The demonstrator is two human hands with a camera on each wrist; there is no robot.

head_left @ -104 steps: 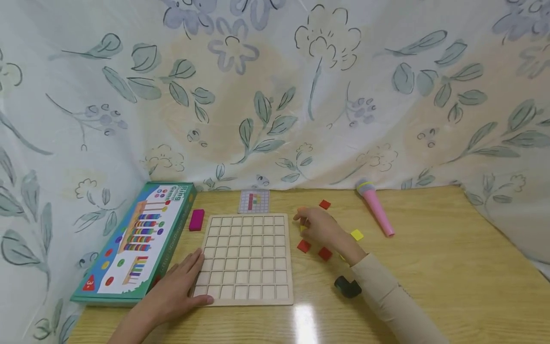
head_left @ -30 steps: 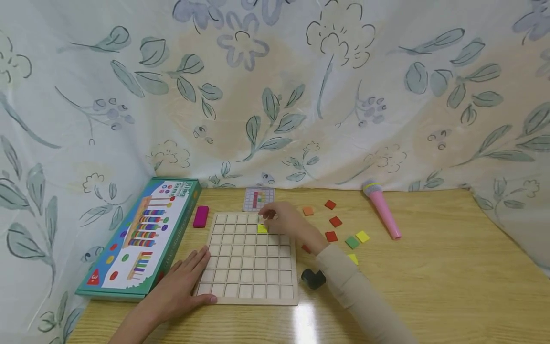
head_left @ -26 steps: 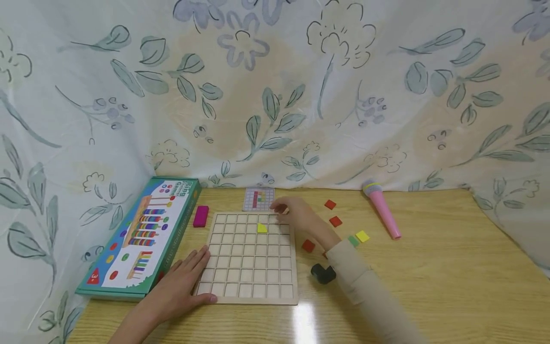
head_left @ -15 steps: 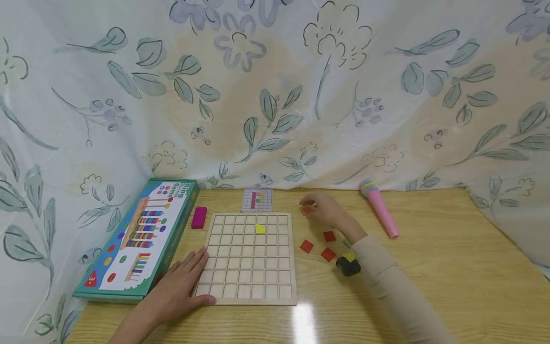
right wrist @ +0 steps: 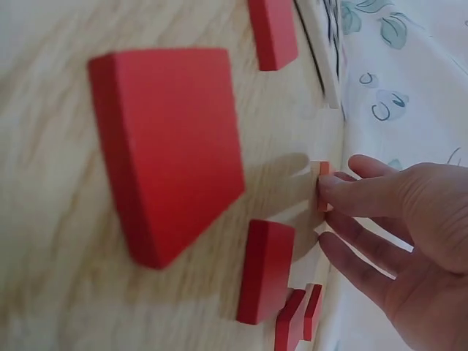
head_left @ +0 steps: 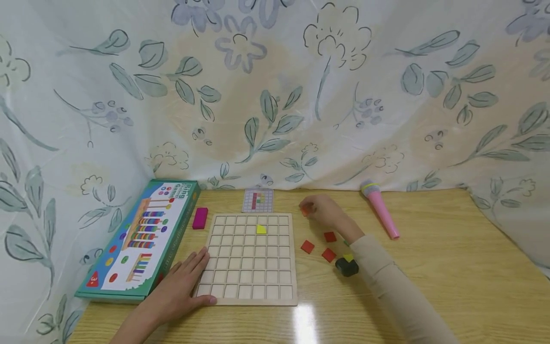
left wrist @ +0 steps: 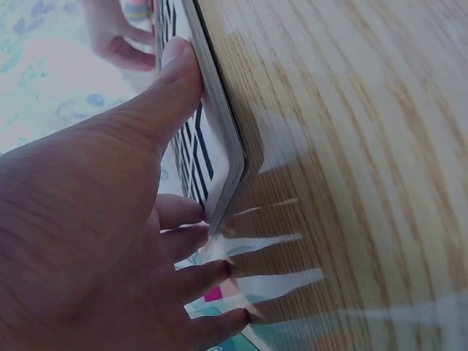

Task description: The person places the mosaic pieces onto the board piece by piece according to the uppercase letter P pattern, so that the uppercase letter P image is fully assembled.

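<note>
A wooden grid board point(head_left: 249, 282) lies flat on the table, with one yellow tile point(head_left: 260, 230) in its second row. My left hand point(head_left: 182, 285) rests flat on the board's near left corner, and the thumb point(left wrist: 175, 80) lies along the board's edge point(left wrist: 223, 157). To the right of the board's far corner, my right hand point(head_left: 308, 210) pinches a small orange tile point(head_left: 305, 210) just above the table. The right wrist view shows the orange tile point(right wrist: 324, 187) at my right hand's point(right wrist: 327, 196) fingertips. Three red tiles point(head_left: 307, 246) point(head_left: 329, 236) point(head_left: 328, 254) lie near my right forearm.
A pattern card point(head_left: 258, 200) lies behind the board. To the left are a magenta block point(head_left: 199, 218) and a green game box point(head_left: 137, 236). A pink toy microphone point(head_left: 380, 210) lies at the back right. Flowered cloth walls in the table at the back and the sides.
My right hand left the yellow tile on the board, moved right, and picked up the orange tile. The left hand has stayed on the board's corner.
</note>
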